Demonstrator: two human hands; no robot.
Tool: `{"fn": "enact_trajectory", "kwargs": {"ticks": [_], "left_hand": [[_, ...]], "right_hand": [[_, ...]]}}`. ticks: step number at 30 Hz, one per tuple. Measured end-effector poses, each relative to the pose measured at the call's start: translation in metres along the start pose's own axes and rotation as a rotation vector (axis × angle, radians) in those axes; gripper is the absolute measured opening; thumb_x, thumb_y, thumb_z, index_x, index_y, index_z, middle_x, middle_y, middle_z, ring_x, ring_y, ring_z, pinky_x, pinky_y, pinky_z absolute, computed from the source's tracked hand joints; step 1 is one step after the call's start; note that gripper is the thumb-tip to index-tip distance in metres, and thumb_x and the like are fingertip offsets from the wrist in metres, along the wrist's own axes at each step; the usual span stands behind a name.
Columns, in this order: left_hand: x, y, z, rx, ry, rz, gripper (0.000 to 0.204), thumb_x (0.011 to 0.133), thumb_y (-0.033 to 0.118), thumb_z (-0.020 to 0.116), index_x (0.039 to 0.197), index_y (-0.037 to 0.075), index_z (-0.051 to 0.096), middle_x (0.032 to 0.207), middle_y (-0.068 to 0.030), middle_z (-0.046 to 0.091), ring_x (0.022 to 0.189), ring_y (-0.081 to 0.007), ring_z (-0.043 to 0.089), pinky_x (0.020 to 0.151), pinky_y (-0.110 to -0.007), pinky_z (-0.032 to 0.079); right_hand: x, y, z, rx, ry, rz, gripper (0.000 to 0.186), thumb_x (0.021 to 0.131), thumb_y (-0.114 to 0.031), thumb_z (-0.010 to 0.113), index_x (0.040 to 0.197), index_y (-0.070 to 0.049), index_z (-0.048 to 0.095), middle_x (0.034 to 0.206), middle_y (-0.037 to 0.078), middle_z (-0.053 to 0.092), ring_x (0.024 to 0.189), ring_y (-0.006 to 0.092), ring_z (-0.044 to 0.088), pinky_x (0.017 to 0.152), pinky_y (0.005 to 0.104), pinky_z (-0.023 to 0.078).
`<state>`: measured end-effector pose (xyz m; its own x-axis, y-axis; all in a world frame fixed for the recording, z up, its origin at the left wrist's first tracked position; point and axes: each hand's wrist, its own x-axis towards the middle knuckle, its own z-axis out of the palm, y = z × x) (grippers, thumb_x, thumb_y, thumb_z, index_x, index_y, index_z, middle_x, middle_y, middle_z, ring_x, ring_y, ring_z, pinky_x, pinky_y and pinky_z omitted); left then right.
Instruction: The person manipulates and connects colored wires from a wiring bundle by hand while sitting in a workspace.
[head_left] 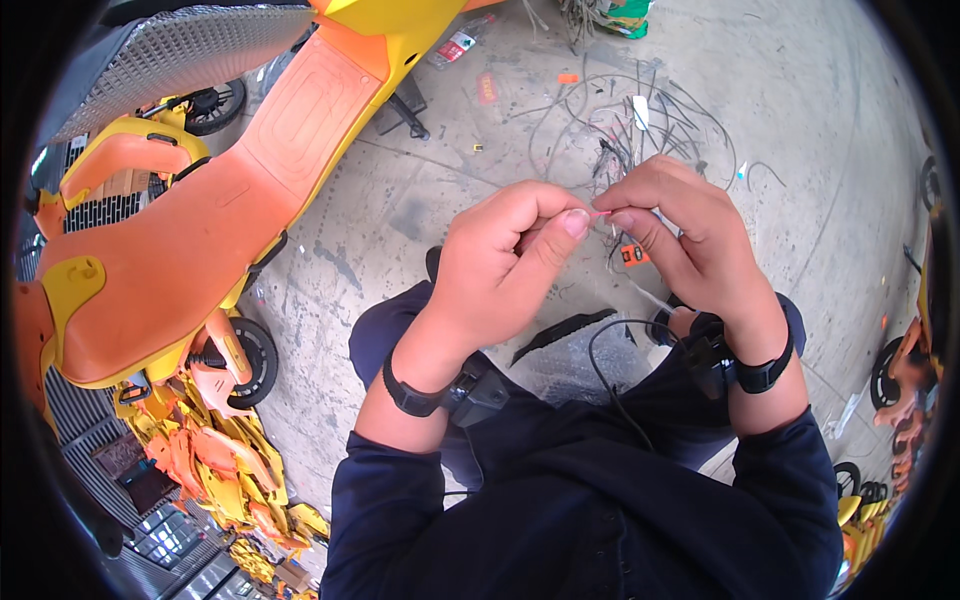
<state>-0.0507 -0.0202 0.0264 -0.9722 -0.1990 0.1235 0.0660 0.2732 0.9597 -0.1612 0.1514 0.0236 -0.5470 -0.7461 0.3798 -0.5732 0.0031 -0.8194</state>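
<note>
A thin red wire point(600, 214) runs between my fingertips, held in front of me above the floor. My left hand point(505, 255) is closed, pinching one end of it between thumb and forefinger. From the other side my right hand point(692, 228) grips it the same way, its fingers curled and the tips almost meeting the left ones. The short stretch between them is all that shows. Just under my right fingers lie a small orange piece with dark openings point(634, 254) and some thin pale wires, partly hidden by the hand.
Loose dark wires point(690, 110) tangle on the grey floor ahead. A large orange and yellow scooter body point(180, 260) stands at my left, with a clear bottle point(460, 42) beyond. Clear plastic wrap point(575, 365) lies between my legs. Yellow and orange panels point(215, 455) are heaped at lower left.
</note>
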Motion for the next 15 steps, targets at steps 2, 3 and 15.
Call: {"fn": "enact_trajectory", "kwargs": {"ticks": [2, 3, 15], "left_hand": [[-0.001, -0.001, -0.002, -0.030, -0.019, -0.042, 0.010, 0.091, 0.013, 0.063, 0.089, 0.003, 0.063, 0.062, 0.0016, 0.048, 0.055, -0.0050, 0.039, 0.051, -0.022, 0.033], [0.000, 0.000, -0.002, -0.026, -0.029, -0.047, 0.011, 0.091, 0.013, 0.063, 0.089, 0.003, 0.063, 0.062, 0.0022, 0.047, 0.055, -0.0045, 0.038, 0.051, -0.022, 0.033], [0.002, 0.009, -0.007, -0.249, -0.089, -0.150, 0.015, 0.095, 0.015, 0.058, 0.091, 0.000, 0.060, 0.077, -0.0018, 0.064, 0.068, -0.0062, 0.055, 0.064, -0.021, 0.044]], "right_hand": [[0.000, -0.001, 0.000, 0.019, -0.023, -0.019, 0.012, 0.084, -0.001, 0.064, 0.095, -0.004, 0.065, 0.083, 0.008, 0.064, 0.074, 0.0238, 0.062, 0.067, 0.0315, 0.049], [0.000, -0.003, 0.001, 0.090, -0.025, 0.017, 0.012, 0.084, -0.001, 0.063, 0.095, -0.004, 0.065, 0.084, 0.009, 0.064, 0.075, 0.0241, 0.062, 0.069, 0.0311, 0.049], [-0.010, -0.008, 0.011, 1.006, -0.129, 0.535, 0.011, 0.097, -0.007, 0.051, 0.102, 0.001, 0.058, 0.091, 0.008, 0.066, 0.087, 0.0146, 0.062, 0.082, 0.0277, 0.047]]}}
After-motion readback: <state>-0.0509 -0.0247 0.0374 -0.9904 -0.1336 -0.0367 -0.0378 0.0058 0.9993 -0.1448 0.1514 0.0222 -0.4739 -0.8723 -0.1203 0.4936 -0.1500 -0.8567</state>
